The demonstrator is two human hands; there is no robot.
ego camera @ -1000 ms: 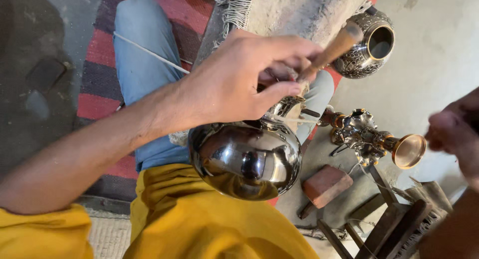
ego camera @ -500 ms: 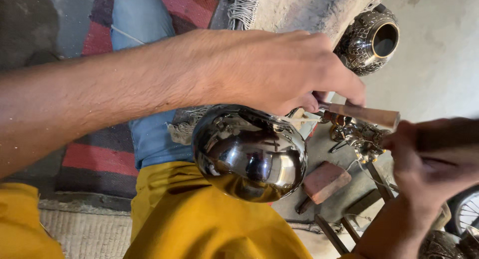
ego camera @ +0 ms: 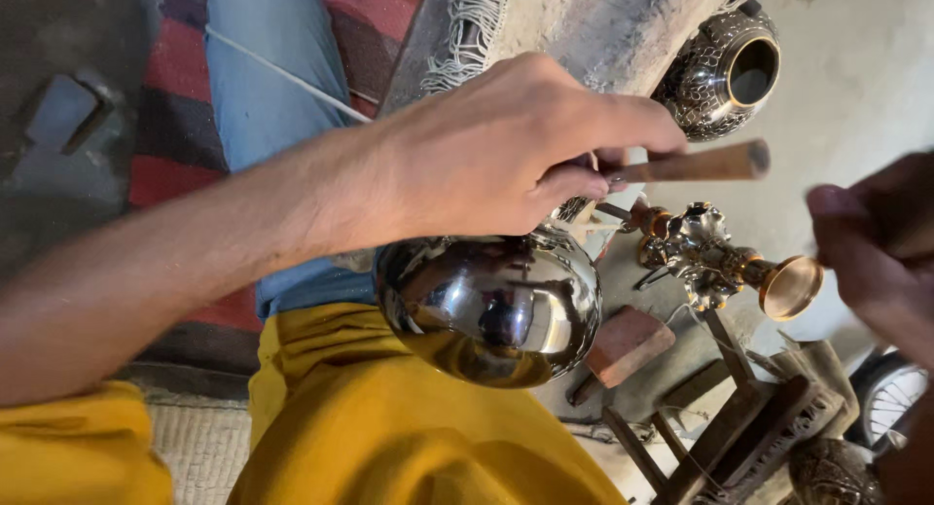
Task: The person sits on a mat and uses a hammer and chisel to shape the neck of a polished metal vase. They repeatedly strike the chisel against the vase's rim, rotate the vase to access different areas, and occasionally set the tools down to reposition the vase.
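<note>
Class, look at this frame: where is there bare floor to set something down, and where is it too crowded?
Bare concrete floor lies right of the engraved pot and above the brass goblet. It is crowded lower right: the brick, the wooden frame and a wheel sit close together. The left hand, holding a wooden handle, covers the shiny bowl.

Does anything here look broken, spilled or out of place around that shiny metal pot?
Nothing stands out. The round polished metal pot looks smooth and undented, resting against the yellow-clad lap. The left hand grips a wooden-handled tool above it. The right hand is too blurred to judge.
</note>
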